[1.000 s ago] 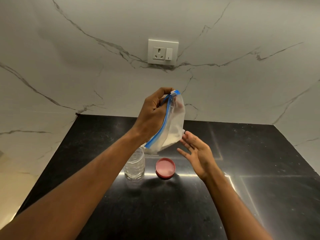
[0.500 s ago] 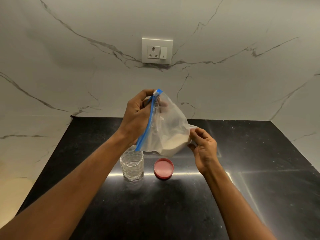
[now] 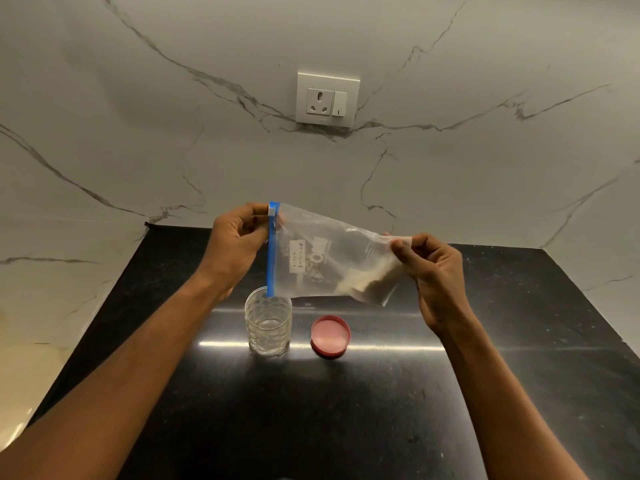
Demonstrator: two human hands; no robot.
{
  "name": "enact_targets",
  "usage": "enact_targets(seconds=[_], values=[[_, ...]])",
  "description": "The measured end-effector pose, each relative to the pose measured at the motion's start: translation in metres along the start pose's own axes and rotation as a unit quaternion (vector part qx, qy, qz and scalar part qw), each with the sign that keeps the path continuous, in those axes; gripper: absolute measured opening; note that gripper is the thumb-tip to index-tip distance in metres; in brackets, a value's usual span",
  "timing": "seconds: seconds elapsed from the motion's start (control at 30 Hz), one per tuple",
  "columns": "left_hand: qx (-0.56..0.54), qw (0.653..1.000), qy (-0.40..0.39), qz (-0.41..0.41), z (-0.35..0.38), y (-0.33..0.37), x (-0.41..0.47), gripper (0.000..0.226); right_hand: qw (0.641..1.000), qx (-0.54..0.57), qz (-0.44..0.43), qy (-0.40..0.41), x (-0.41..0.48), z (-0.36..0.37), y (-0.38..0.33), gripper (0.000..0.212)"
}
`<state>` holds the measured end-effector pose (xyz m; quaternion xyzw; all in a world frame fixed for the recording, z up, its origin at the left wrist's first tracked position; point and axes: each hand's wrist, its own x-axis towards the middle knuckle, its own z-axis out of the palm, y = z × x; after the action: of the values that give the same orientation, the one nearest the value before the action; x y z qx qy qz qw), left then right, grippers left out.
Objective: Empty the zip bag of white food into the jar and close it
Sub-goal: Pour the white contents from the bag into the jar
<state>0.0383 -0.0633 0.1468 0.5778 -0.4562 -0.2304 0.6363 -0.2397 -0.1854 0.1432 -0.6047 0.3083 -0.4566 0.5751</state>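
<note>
We hold the clear plastic zip bag (image 3: pixel 329 261) sideways in the air above the shiny black counter (image 3: pixel 346 410). Our left hand (image 3: pixel 235 251) pinches the top corner of the bag's blue zip strip (image 3: pixel 271 258). Our right hand (image 3: pixel 433 271) pinches the bag's bottom corner. A little white powder (image 3: pixel 367 285) sits low in the bag, near the right hand. The low tip of the blue zip strip hangs right over the open clear bumpy jar (image 3: pixel 268 327). The round red lid (image 3: pixel 330 336) lies just beside the jar, on its right.
</note>
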Motion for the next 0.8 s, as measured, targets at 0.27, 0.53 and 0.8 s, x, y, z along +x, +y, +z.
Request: enact_targets(seconds=[0.27, 0.53, 0.8], values=[[0.039, 0.999, -0.013, 0.029, -0.017, -0.015, -0.013, 0.032, 0.999, -0.030, -0.025, 0.016, 0.003, 0.009, 0.005, 0.012], [0.064, 0.998, 0.015, 0.011, -0.036, -0.029, -0.022, 0.031, 0.987, -0.124, -0.103, -0.016, 0.002, 0.028, -0.003, 0.014], [0.058, 0.997, 0.047, -0.019, -0.050, -0.044, -0.035, 0.028, 0.962, -0.209, -0.170, -0.048, 0.004, 0.055, -0.022, 0.008]])
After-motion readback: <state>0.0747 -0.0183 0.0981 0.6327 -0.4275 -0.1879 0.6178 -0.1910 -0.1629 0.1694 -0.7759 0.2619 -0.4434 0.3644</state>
